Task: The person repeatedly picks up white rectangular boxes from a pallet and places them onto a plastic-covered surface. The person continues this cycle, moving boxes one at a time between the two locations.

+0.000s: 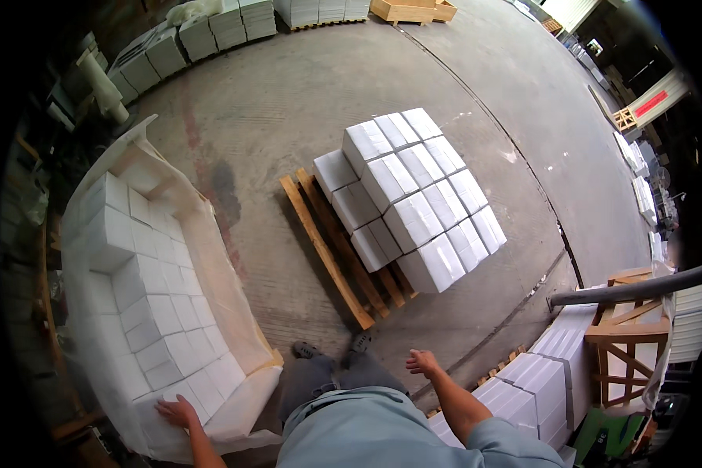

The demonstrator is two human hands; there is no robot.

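Observation:
At the lower left, my left hand [178, 412] lies with its fingers stretched out on a white box [181, 394] at the near end of a large lined crate [230, 269]. Inside that crate, many white boxes [160, 312] are packed in stepped rows, with pale sheeting over its walls. My right hand [423, 363] hangs in the air right of my legs, holding nothing, its fingers partly spread. Ahead of me stands a stack of white boxes [421, 195] on a wooden pallet [327, 253], whose left slats are bare.
Strapped white packages [522, 390] and a wooden crate frame [628, 335] stand close on my right, with a dark pipe [632, 290] jutting in above. Further white stacks [210, 35] line the far left. A grey concrete floor [288, 101] with a long dark groove lies between.

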